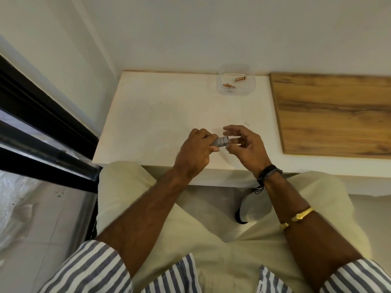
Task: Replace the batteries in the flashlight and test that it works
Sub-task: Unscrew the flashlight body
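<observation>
A small grey metal flashlight (221,142) is held level above the white table (160,115), near its front edge. My left hand (195,153) is closed around its left part, hiding most of the body. My right hand (246,144) sits at the flashlight's right end with fingers spread and curled; its thumb and fingertips are close to that end, and I cannot tell if they touch it. A clear plastic container (236,82) at the table's back holds three copper-coloured batteries (228,86).
A wooden board (332,115) lies on the table's right side. A white wall runs behind the table and a black window frame (42,127) stands to the left. My knees in pale trousers are under the table's front edge.
</observation>
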The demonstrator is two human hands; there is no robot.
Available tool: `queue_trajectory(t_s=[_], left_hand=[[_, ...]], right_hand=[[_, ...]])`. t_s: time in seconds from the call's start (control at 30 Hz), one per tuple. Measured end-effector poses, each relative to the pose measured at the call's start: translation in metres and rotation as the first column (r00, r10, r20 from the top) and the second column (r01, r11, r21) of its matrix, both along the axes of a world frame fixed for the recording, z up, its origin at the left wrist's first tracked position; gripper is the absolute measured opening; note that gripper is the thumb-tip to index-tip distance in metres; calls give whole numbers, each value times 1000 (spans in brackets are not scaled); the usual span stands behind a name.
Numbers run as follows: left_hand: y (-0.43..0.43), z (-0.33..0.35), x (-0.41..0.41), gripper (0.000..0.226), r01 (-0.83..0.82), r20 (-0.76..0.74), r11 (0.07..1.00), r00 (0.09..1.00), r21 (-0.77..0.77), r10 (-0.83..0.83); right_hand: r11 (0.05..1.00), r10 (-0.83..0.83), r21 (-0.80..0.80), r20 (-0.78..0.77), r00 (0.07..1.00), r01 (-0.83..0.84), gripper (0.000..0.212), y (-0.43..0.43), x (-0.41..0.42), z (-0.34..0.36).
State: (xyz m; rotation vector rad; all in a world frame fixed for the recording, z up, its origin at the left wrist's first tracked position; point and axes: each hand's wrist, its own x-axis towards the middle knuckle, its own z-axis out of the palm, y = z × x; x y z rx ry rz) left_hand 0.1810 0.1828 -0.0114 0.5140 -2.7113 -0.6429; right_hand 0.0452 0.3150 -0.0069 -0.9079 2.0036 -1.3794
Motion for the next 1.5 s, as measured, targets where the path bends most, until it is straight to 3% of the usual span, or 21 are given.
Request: queue_trajectory(t_s=[0.07,0.13,0.3,0.4,0.5,0.57,0.77,0.93,1.0,1.1,1.3,1.43,1.5], left_hand=[[1,-1,0,28,3,-3,1000,1000,6,-3],[2,-2,0,27,13,3,1000,1000,3,-13],[0,-3,1,28,-5,-4,1000,1000,26,5],[-2,-3,1,28,-17,-5,999,1000,36,17],[-1,-3,0,29,-14,0,999,1000,30,14],[-1,-4,0,29,-2,1,1000,1000,28,2],[-2,-5,0,27,2,5,999,1000,39,-3],[-2,-5,1,30,-9,15,999,1000,38,9],[-2,-5,0,30,-8,14,1000,1000,30,7],[-1,-7,1,28,2,19,1000,1000,25,-2],[-3,-5,0,29,-5,28,999,1000,35,4],[-2,-4,0,31,-3,28,1000,1000,24,3],[-2,-4,0,31,-2,20,1000,1000,24,1]], right_hand=[[995,-63,76,-21,998,64,20,-2,3,-2],[992,-58,105,-120,991,71,29,-3,5,-3],[1000,7,6,-216,976,-6,18,-1,5,-3],[996,53,-67,-176,983,-66,28,-1,4,1],[1000,-4,-8,-73,997,3,27,-3,6,3],[996,-63,55,-97,993,69,12,-4,8,1],[1000,-20,4,-214,977,21,14,-2,4,-5],[997,49,-46,-129,990,-55,39,-2,3,-1],[1000,-6,9,-56,998,7,33,-4,3,1],[994,-65,82,-111,992,74,16,-4,5,-1],[1000,9,13,-184,983,-7,19,-2,1,-4],[999,35,15,-90,995,-33,39,-3,2,-2],[997,-37,71,-48,998,40,33,-5,5,-2]])
